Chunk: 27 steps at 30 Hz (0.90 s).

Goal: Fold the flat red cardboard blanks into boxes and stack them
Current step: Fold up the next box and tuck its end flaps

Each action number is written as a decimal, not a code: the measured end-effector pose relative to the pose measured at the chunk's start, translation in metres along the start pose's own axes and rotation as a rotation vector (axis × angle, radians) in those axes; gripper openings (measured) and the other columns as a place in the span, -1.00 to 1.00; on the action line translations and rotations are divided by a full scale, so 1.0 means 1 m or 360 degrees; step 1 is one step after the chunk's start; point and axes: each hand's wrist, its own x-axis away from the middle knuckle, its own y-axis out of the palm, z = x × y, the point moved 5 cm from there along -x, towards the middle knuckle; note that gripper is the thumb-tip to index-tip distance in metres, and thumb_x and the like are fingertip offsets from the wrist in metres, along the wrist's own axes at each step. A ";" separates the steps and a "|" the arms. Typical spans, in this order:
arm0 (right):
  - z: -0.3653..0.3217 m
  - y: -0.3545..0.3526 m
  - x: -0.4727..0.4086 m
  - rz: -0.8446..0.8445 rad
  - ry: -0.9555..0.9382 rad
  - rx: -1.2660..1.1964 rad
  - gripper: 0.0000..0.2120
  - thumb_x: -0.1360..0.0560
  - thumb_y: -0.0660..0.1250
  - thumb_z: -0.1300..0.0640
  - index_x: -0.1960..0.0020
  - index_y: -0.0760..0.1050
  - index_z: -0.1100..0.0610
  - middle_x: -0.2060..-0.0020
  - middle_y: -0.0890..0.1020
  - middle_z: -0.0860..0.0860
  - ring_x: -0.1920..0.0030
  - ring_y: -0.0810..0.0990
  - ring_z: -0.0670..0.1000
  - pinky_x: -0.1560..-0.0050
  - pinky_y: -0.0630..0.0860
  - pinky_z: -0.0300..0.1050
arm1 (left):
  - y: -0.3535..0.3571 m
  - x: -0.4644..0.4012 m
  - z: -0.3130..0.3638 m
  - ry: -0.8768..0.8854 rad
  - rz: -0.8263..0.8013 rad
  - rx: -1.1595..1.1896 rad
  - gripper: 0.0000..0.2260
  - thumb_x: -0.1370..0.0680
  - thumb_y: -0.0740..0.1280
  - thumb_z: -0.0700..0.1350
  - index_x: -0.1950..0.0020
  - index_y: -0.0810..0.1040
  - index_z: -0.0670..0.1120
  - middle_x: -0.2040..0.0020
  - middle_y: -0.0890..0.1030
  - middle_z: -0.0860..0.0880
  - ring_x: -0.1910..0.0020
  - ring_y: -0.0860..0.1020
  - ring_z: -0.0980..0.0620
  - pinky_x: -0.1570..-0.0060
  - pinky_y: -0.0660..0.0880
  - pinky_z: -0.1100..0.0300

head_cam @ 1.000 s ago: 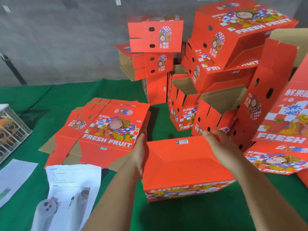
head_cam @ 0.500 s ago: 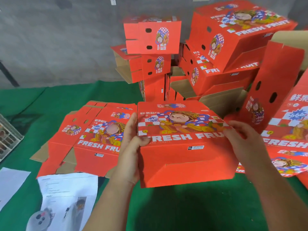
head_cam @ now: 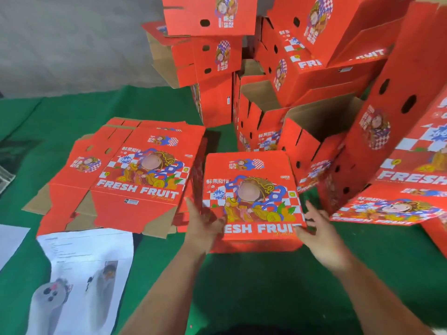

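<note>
From the head camera, the folded box [head_cam: 251,201] sits on the green table [head_cam: 242,286] near its front edge, left hand [head_cam: 203,228] and right hand [head_cam: 321,240] spread on its near corners; lift it level, both sides together, onto the stack [head_cam: 302,68].

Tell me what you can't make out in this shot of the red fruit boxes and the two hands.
- Head view, folded box: underside and far side hidden by its own top.
- Left hand and right hand: motion blur smears the fingertips, so the grip is unclear.
- Stack of boxes: its top is cut off by the upper edge.
- Flat blanks: count hidden, as they overlap.
- Printed sheet: text too small and blurred.
</note>
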 end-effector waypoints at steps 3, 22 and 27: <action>-0.005 0.001 -0.007 -0.0085 0.0078 0.0021 -0.52 -0.52 0.44 0.27 -0.38 0.53 -0.07 -0.24 0.43 0.12 -0.07 0.62 -0.08 -0.19 0.53 -0.10 | 0.001 -0.010 0.000 -0.0075 -0.0001 -0.0223 -0.38 -0.40 0.46 -0.30 -0.39 0.32 -0.03 0.05 0.56 -0.36 0.01 0.57 -0.42 0.09 0.63 -0.24; 0.053 -0.006 0.003 0.0412 0.0263 -0.0454 -0.44 -0.51 0.38 0.30 -0.38 0.25 -0.06 -0.12 0.65 0.01 -0.06 0.62 0.03 -0.12 0.49 0.00 | 0.011 0.014 -0.027 -0.0218 -0.0112 0.0309 -0.67 -0.70 0.32 -0.05 -0.47 0.45 -0.03 -0.34 0.63 -0.09 -0.37 0.56 -0.12 -0.31 0.49 -0.09; 0.047 -0.016 0.020 0.0492 0.0256 -0.0590 -0.62 -0.52 0.36 0.31 -0.27 0.31 0.18 0.08 0.61 -0.05 0.13 0.61 -0.13 0.14 0.44 -0.25 | 0.029 0.035 -0.003 -0.0391 -0.0264 0.0346 -0.35 -0.53 0.22 0.47 -0.39 0.48 0.02 -0.16 0.72 -0.03 -0.09 0.69 0.13 0.06 0.60 0.14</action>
